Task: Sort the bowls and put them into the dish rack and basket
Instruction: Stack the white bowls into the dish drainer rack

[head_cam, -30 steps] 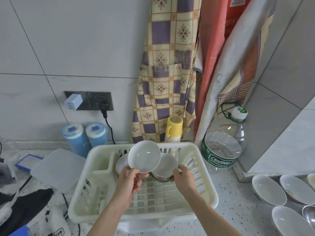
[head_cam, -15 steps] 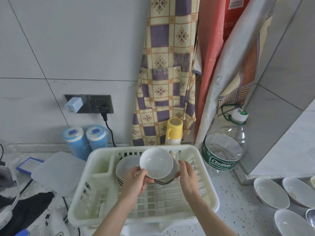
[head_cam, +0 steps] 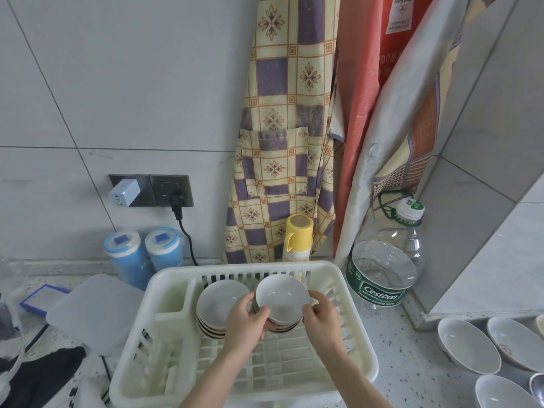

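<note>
A: Where is the bowl in hand?
B: The white bowl sits tilted on top of a small stack toward the far edge of the dish rack; the left hand curls its fingers round the bowl's left rim, and the right hand curls round its right rim; the two hands stand apart, the bowl between them.

A: What lies beside it in the rack?
B: A second stack of bowls leans just left of it, touching the left hand's side; a solid divider rises left of that stack.

A: And on the counter?
B: More loose bowls rest at the counter's right edge, well apart from the rack; a large water bottle stands near the rack's far right corner; two blue canisters stand by the wall near its far left corner.
</note>
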The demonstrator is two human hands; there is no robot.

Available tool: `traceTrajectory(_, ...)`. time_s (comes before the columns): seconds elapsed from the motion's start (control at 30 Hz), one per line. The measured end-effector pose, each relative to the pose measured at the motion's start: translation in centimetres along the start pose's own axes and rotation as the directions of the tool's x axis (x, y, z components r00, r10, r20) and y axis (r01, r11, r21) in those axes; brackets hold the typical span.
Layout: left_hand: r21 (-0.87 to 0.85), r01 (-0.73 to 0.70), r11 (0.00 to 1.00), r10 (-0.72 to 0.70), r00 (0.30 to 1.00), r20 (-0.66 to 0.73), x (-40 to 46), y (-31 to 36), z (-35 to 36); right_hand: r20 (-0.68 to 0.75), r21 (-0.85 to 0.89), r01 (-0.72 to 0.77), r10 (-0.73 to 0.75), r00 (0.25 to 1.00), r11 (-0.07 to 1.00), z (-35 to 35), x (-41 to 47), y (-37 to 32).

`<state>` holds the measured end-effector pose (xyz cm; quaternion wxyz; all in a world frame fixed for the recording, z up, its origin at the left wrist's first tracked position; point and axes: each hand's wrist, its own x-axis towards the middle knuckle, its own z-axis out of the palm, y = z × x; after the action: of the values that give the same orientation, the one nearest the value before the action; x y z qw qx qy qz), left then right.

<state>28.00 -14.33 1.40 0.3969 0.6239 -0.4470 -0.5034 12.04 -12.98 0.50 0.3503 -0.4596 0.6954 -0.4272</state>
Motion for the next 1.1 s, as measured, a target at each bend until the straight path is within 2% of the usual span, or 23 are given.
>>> traceTrajectory(0.37,0.068,0.002,0.998,-0.002,1.000,-0.009,0.7,-0.6,0.0,0.032,-0.058,-0.050,0.052,0.998,0.997,0.2,0.3,0.5)
traceTrajectory(0.67,0.103,-0.054,0.993,0.048,0.997,0.059,-0.9,-1.0,-0.4,0.015,-0.053,-0.053,0.054,0.998,0.997,0.5,0.7,0.9)
traceTrajectory(0.87,0.147,0.055,0.988,-0.074,0.989,0.125,-1.5,-1.0,0.2,0.007,-0.030,-0.089,0.090,0.996,0.996,0.6,0.8,1.2)
traceTrajectory(1.1,0.101,0.136,0.986,-0.150,0.977,0.149,-1.1,-0.8,0.8,0.068,-0.024,-0.149,0.150,0.986,0.989,0.7,1.3,1.5)
